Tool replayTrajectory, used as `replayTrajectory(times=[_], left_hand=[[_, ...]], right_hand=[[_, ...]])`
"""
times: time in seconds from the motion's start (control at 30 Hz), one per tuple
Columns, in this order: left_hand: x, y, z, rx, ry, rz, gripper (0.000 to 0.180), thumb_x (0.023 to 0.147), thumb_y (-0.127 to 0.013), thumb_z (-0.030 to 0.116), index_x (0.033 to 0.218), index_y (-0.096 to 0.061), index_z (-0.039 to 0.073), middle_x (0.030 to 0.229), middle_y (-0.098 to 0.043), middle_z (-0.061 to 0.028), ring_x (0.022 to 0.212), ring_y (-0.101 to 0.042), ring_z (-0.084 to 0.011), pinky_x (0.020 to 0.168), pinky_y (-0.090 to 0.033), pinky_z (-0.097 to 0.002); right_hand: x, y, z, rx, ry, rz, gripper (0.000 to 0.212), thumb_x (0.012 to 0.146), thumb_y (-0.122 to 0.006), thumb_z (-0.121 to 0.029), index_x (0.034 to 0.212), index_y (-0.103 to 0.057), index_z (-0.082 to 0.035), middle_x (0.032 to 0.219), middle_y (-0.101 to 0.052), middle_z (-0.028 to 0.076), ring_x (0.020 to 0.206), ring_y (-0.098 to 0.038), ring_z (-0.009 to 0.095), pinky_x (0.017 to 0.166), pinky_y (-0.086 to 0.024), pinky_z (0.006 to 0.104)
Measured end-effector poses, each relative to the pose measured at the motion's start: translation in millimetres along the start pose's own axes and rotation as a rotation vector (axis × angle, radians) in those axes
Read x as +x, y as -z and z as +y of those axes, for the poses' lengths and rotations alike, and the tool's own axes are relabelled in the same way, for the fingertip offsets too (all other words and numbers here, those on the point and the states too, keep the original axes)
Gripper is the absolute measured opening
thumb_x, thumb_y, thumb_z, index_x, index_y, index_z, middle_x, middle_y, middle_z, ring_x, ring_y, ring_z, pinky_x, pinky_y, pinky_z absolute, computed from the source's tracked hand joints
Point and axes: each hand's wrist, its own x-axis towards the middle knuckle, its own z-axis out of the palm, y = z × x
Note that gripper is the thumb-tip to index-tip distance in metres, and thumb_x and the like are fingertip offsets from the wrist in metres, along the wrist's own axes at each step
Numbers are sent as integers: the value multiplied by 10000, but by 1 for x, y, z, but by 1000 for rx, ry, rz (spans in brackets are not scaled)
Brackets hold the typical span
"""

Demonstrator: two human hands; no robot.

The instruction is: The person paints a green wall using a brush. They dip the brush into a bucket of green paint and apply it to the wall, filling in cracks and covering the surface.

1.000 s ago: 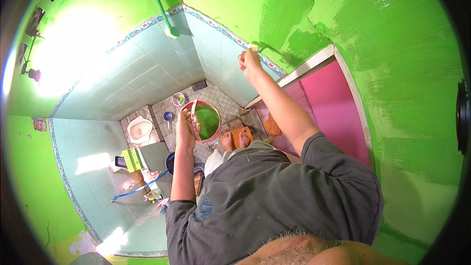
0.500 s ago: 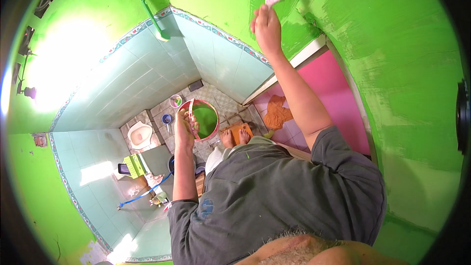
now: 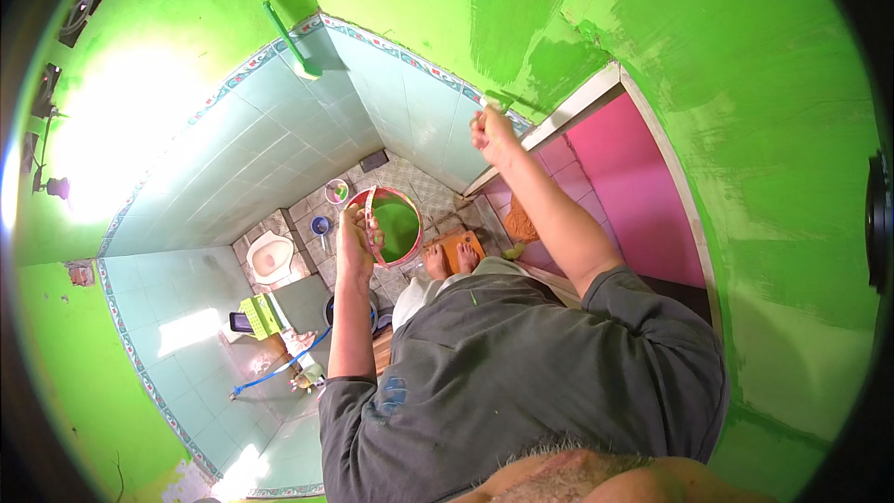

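Note:
My right hand is closed around a paintbrush, mostly hidden by the fingers. The brush is beside the patterned border tiles, below a patch of darker green paint on the wall. At lower left, my left hand grips the edge of a red bucket, its fingers curled over a pale strip along the bucket's near side. Green paint lies inside the bucket.
My feet stand on an orange board. A squat toilet, a blue dipper and a small white tub are at left. A white-framed doorway with a pink panel opens at right; orange cloth lies there.
My right hand has come down the wall with the paintbrush, from the upper green area to the tile border. My left hand stays on the bucket, nearly still.

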Motion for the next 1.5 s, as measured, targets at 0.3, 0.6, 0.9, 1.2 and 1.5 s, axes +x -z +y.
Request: replayTrajectory(times=[0.3,0.6,0.9,1.2,1.5], left_hand=[[0,-7,7,39,-42,12,281,951,-454,370,873,-517,108,664,-496,25,526,-432,-81,486,-345,-230],[-1,-19,35,52,-94,-46,383,948,-432,441,981,-535,74,751,-518,5,620,-470,-95,531,-390,-261],[-10,-43,79,113,-87,-122,494,950,-352,425,1053,-499,-34,727,-530,-63,518,-462,-164,459,-357,-283],[-26,-69,99,160,-151,-184,504,951,-347,412,1044,-493,-62,726,-548,-87,496,-458,-166,448,-365,-282],[-27,-71,96,113,-148,-202,491,955,-346,400,1019,-481,-68,724,-550,-108,486,-455,-183,440,-367,-287]], right_hand=[[-119,-55,-128,-47,314,-255,256,1006,-445,-230,817,-463,-59,580,-422,8,412,-273,93,402,-238,254],[-162,-20,-64,-1250,566,-246,364,1025,-423,-304,1093,-621,-6,628,-520,73,578,-501,174,578,-408,323],[-182,-60,-15,-1828,998,-545,246,890,-572,-216,1069,-693,-100,871,-663,154,769,-656,329,687,-514,422],[-94,-124,78,-2297,1053,-829,208,866,-529,-182,880,-713,-86,909,-688,93,831,-689,236,683,-543,381],[-80,-127,85,-2241,868,-777,150,822,-588,-188,834,-694,-83,832,-694,142,887,-671,294,805,-517,406]])
